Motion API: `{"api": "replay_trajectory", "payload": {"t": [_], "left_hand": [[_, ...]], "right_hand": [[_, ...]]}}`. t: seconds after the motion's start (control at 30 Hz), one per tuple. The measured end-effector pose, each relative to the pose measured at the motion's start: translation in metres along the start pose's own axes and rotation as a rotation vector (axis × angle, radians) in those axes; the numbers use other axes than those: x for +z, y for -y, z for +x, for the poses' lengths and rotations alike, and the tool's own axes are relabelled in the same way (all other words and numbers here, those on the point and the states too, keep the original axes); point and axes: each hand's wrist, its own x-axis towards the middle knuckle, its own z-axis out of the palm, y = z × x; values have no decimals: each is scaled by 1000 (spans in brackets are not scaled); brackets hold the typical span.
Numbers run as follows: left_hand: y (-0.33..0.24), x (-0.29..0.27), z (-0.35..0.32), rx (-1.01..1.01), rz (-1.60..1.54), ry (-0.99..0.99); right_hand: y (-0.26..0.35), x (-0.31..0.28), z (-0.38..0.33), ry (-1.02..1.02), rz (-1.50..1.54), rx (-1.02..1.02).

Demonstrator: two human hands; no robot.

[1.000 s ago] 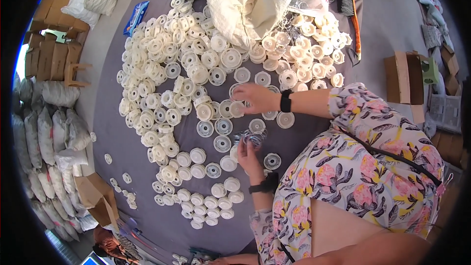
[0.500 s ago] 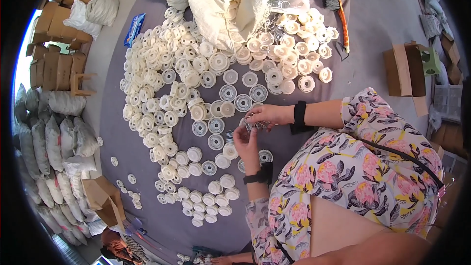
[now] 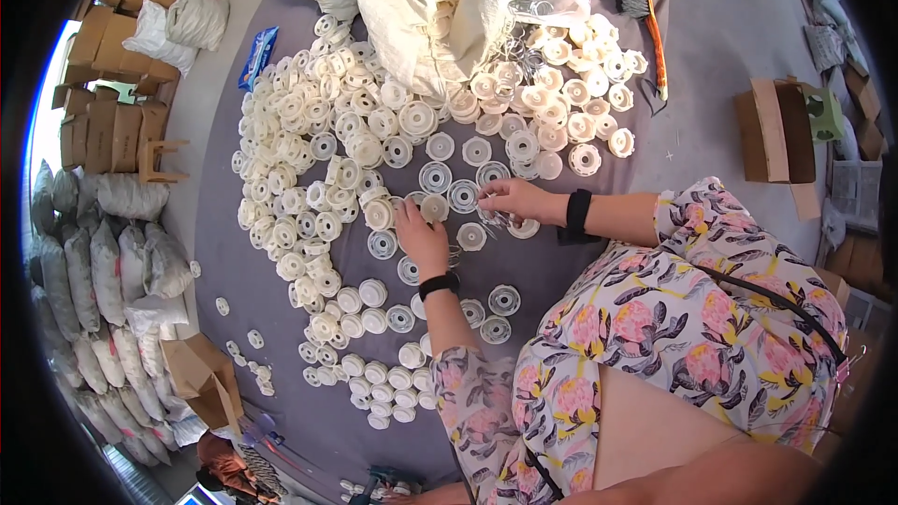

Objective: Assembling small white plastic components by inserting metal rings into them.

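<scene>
Several white round plastic caps (image 3: pixel 374 140) lie spread over a grey cloth (image 3: pixel 224 262) in front of me. My left hand (image 3: pixel 421 236), with a black band at the wrist, reaches forward and its fingertips close on one white cap (image 3: pixel 433 209). My right hand (image 3: pixel 510 198), also with a black wristband, hovers just to the right. Its fingers are pinched on a small clear ring (image 3: pixel 496 219) above a cap (image 3: pixel 470 236). Neat rows of caps (image 3: pixel 383 383) lie nearer my knees.
A big white sack (image 3: pixel 421 0) spills caps at the top. A brush with an orange handle (image 3: pixel 652 23) lies top right, with cardboard boxes (image 3: pixel 776 131) beyond it. Stuffed sacks (image 3: pixel 94 252), a brown paper bag (image 3: pixel 201 374) and a blue packet (image 3: pixel 257 56) are at the left.
My hands were close together over one cap. The left hand has since moved up and left onto another cap, while the right hand stays near the middle.
</scene>
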Motion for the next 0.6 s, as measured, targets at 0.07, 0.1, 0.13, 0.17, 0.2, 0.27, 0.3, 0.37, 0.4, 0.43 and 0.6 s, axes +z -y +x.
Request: {"api": "replay_trajectory", "payload": {"t": [0.07,0.1,0.13,0.17,0.2,0.27,0.3,0.37,0.4,0.43,0.6], "left_hand": [[-5,0,2,-39,32,120],[-8,0,0,-86,70,241],[-14,-3,-2,-221,-2,392],[-16,-3,-10,-223,-2,394],[-17,-3,-19,-191,-56,282],[-19,-8,-31,-192,-330,138],[-26,-9,-36,-211,-325,132],[-51,-12,-48,-330,-917,165],[-57,-12,-50,-351,-908,149],[-58,-15,-53,-415,-1001,164],[-51,-15,-72,-920,-1516,232]], "right_hand": [[0,-5,3,-4,9,25],[-5,-9,7,-12,53,67],[-7,-10,7,-20,100,111],[-8,-10,8,-19,101,114],[-8,-10,10,-28,143,146],[-6,-5,12,-17,125,158],[-9,-3,17,-2,116,168],[-23,3,26,1,188,112],[-34,3,33,-6,183,69],[-30,11,32,6,195,96],[-15,25,24,-86,-367,-311]]}}
